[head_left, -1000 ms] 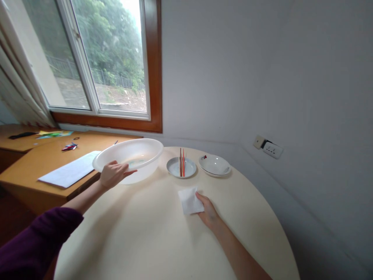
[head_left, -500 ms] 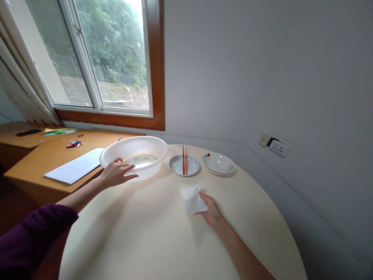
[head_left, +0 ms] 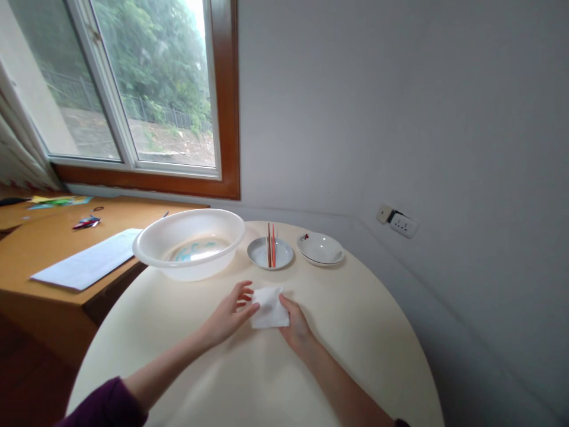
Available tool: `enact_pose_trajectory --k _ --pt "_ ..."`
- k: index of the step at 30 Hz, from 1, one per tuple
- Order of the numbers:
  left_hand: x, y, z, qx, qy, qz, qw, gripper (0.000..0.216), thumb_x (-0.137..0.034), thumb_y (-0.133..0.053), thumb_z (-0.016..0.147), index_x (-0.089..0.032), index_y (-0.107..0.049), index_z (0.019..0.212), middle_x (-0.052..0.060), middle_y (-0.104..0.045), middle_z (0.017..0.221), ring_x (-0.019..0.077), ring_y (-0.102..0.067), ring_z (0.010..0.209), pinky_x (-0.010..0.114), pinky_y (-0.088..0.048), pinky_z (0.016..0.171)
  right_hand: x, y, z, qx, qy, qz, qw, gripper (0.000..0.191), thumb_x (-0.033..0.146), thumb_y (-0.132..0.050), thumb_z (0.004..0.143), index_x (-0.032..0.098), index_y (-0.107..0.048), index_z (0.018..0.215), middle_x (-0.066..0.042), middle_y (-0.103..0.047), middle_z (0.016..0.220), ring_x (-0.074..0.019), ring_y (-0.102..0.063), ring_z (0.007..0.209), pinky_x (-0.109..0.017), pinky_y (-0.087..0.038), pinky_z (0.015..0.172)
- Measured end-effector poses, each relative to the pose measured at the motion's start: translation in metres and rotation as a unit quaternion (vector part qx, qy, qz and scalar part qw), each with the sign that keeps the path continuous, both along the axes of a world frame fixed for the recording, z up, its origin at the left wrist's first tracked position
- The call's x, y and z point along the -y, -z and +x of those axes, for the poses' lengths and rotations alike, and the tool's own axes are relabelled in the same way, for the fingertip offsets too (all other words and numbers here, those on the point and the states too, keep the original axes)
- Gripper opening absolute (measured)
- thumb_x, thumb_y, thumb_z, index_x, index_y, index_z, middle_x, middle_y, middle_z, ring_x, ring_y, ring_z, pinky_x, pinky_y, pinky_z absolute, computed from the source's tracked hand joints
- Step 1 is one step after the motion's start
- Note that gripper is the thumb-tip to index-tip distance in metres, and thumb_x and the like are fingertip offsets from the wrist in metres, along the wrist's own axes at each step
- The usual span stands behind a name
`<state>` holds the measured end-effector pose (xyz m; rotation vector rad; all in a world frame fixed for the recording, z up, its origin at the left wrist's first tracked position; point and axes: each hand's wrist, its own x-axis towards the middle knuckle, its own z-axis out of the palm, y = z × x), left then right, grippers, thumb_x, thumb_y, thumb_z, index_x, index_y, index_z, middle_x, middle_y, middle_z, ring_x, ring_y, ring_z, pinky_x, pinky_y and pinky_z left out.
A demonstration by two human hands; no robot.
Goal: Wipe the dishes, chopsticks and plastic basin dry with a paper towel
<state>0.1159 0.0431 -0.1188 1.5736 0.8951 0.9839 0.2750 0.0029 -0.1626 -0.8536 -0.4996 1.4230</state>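
A folded white tissue (head_left: 269,309) is held above the near half of the round table, gripped along its right edge by my right hand (head_left: 297,325), thumb on top. My left hand (head_left: 232,314) is at the tissue's left edge with its fingers apart; the thumb tip overlaps that edge, and I cannot tell whether it touches. Behind the hands is a grey-white plate (head_left: 255,254) with brown and red chopsticks (head_left: 271,246) lying across it. To the left of the plate stands a wide translucent plastic basin (head_left: 191,271), its bottom showing blue patterning.
Stacked white dishes (head_left: 322,246) sit at the table's back right. A wooden desk (head_left: 120,216) adjoins on the left, bearing a white sheet (head_left: 89,259) and several pens (head_left: 86,222). Wall and window bound the far side; a socket (head_left: 403,225) is on the wall.
My left hand has left the basin's rim and come right and nearer, to the tissue. My right hand still holds the tissue. The view has turned slightly right.
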Motion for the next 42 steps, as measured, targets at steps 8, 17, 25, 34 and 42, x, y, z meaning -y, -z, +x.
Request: enact_pose_trajectory --k 8,17,25,34,42 --pt "-0.012 0.044 0.040 0.003 0.047 -0.090 0.995 0.043 -0.050 -0.068 0.061 -0.013 -0.059 0.082 0.002 -0.060 0.068 0.0169 -0.054 0.064 0.027 -0.042 0.057 -0.003 0.011 -0.016 0.035 -0.063 0.033 0.997 0.032 0.040 -0.077 0.056 0.013 -0.070 0.071 -0.003 -0.065 0.062 -0.0141 -0.054 0.057 -0.023 -0.037 0.053" --pt "-0.006 0.046 0.028 0.005 0.014 -0.092 0.996 0.031 -0.046 -0.059 0.068 -0.016 -0.051 0.064 -0.003 -0.047 0.056 0.0125 -0.044 0.055 0.023 -0.034 0.050 -0.003 0.006 0.004 0.060 -0.034 0.023 0.997 0.038 0.049 -0.076 0.057 0.013 -0.068 0.067 -0.004 -0.064 0.065 -0.0141 -0.055 0.060 -0.027 -0.041 0.062" --pt "-0.005 0.042 0.024 -0.032 0.021 -0.099 0.994 0.028 -0.044 -0.055 0.067 -0.018 -0.047 0.059 -0.004 -0.044 0.053 0.0117 -0.041 0.052 0.022 -0.030 0.048 -0.011 0.005 0.028 0.106 0.074 0.021 0.991 0.039 0.044 -0.082 0.049 0.015 -0.057 0.056 0.004 -0.050 0.053 -0.0066 -0.044 0.051 -0.021 -0.035 0.053" --pt "-0.014 0.037 0.019 -0.003 -0.045 -0.131 0.990 0.033 -0.049 -0.058 0.062 -0.018 -0.046 0.057 -0.005 -0.041 0.050 0.0101 -0.037 0.048 0.021 -0.027 0.044 -0.011 0.010 0.028 0.103 0.053 0.051 0.992 0.045 0.051 -0.076 0.059 0.018 -0.045 0.060 0.007 -0.042 0.057 -0.0058 -0.036 0.049 -0.022 -0.028 0.050" --pt "-0.016 0.032 0.015 0.032 -0.059 -0.164 0.984 0.034 -0.049 -0.061 0.060 -0.018 -0.045 0.057 -0.006 -0.041 0.048 0.0096 -0.039 0.045 0.020 -0.027 0.041 -0.011 0.013 0.028 0.099 0.038 0.074 0.992 0.047 0.053 -0.073 0.063 0.019 -0.041 0.060 0.007 -0.038 0.058 -0.0061 -0.033 0.048 -0.024 -0.025 0.051"
